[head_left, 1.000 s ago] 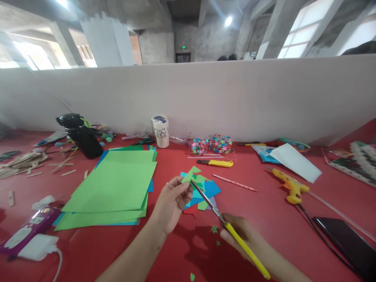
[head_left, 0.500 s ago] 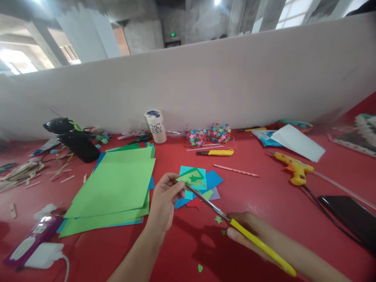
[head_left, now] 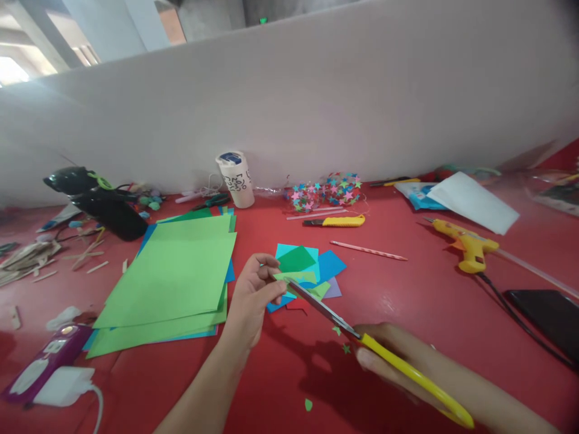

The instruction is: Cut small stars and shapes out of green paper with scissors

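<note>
Between the thumb and fingers of my left hand (head_left: 257, 289) is a small light-green paper piece (head_left: 301, 277). Yellow-handled scissors (head_left: 398, 364) are gripped in my right hand (head_left: 389, 349), their blades pointing up and left to the paper near my left fingertips. Under the held piece lie paper scraps, among them a dark green one (head_left: 298, 258), a blue one (head_left: 331, 267) and a purple one (head_left: 333, 288). Small green paper stars (head_left: 346, 349) rest on the red table by the scissors, partly hidden by my right hand.
Stacked green sheets (head_left: 165, 271) lie left. Behind stand a black bottle (head_left: 106, 205) and white cup (head_left: 237, 181), with star-covered balls (head_left: 344, 188) and a yellow cutter (head_left: 337, 222). To the right are a glue gun (head_left: 470, 244) and black phone (head_left: 543, 316); a purple power strip (head_left: 49, 361) sits front left.
The paper in my left hand now looks like a narrow strip; the star-shaped cut-out in it no longer shows. The view has tilted down slightly. Both hands keep their grips.
</note>
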The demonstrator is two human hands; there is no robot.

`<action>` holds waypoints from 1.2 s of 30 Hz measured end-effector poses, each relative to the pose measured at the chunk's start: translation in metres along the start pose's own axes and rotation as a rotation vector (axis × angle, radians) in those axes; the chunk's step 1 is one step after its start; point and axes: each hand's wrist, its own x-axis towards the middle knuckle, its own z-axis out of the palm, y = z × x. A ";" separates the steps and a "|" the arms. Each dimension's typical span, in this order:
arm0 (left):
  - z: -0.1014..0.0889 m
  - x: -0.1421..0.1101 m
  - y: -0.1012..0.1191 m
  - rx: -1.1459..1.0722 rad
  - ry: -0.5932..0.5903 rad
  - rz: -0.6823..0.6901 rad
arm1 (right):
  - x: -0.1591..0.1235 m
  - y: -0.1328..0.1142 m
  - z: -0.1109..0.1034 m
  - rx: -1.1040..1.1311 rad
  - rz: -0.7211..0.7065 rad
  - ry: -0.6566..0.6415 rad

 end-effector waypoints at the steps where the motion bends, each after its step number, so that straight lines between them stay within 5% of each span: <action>1: 0.000 0.000 0.000 -0.010 -0.013 -0.010 | 0.001 -0.002 -0.001 -0.012 -0.004 -0.051; 11: -0.001 -0.001 -0.002 -0.147 -0.072 -0.089 | 0.005 -0.009 0.011 0.060 0.019 -0.288; 36: -0.001 -0.001 -0.008 -0.025 -0.060 -0.011 | 0.000 -0.008 0.005 -0.092 -0.051 -0.310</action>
